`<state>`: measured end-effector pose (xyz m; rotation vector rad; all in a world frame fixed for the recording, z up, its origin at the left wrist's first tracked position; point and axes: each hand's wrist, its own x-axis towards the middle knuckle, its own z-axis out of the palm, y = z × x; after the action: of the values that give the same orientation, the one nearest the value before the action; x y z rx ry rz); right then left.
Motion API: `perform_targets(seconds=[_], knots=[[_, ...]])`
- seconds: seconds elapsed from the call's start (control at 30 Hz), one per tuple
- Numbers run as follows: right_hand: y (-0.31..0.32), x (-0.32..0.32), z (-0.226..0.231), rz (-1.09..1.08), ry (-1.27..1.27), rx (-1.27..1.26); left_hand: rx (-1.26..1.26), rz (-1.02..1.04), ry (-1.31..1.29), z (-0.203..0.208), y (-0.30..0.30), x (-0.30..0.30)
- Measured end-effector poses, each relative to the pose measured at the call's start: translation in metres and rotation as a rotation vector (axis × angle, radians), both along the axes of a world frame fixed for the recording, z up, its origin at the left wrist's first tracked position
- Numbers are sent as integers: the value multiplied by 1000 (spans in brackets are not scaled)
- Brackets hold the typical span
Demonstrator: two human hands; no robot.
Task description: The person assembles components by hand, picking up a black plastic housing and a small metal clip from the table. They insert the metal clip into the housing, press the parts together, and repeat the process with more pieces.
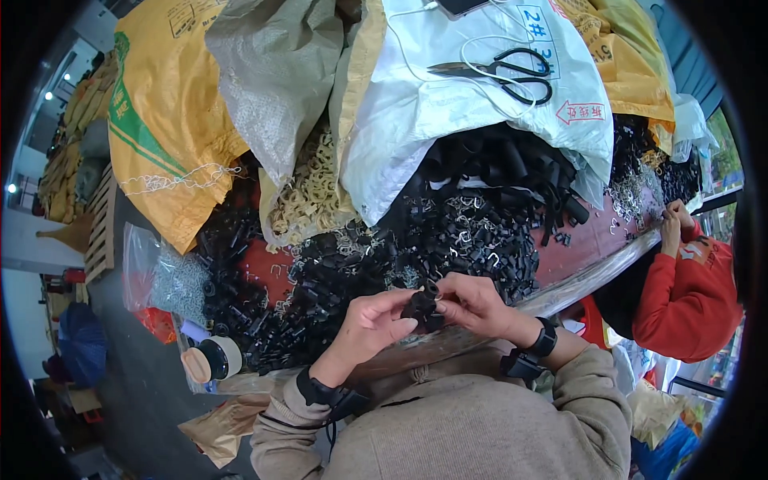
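Observation:
Close to the table's near edge, my left hand (372, 324) and my right hand (474, 306) meet around a small black plastic part (426, 308). Fingers and thumbs of both hands pinch it from either side; its exact kind is hard to make out. Directly beyond my hands spreads a heap of small black plastic pieces (320, 320) mixed with pale U-shaped clips (460, 256). Larger black tubes (500, 160) spill out from under a white woven sack (472, 104). Cream-coloured ring-like pieces (312, 196) lie in an opened sack left of it.
Black-handled scissors (512, 76), a white cable and a phone (462, 6) lie on the white sack. A yellow sack (172, 104) stands at left. By the near left corner are a wooden-lidded jar (212, 360) and a bag of clear pieces (178, 282). A person in red (688, 296) works at right.

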<state>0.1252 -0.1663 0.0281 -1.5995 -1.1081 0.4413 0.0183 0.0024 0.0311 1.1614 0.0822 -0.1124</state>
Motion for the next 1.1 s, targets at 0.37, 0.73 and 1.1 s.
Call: perform_targets(seconds=[0.37,0.73,1.1], knots=[[-18,3,26,-18,226,-38,-472,67,308,-9,-21,0],[-10,-6,21,13,271,-129,-519,69,391,-23,-26,-3],[-13,3,4,-110,742,-163,-514,72,475,-27,-29,16]])
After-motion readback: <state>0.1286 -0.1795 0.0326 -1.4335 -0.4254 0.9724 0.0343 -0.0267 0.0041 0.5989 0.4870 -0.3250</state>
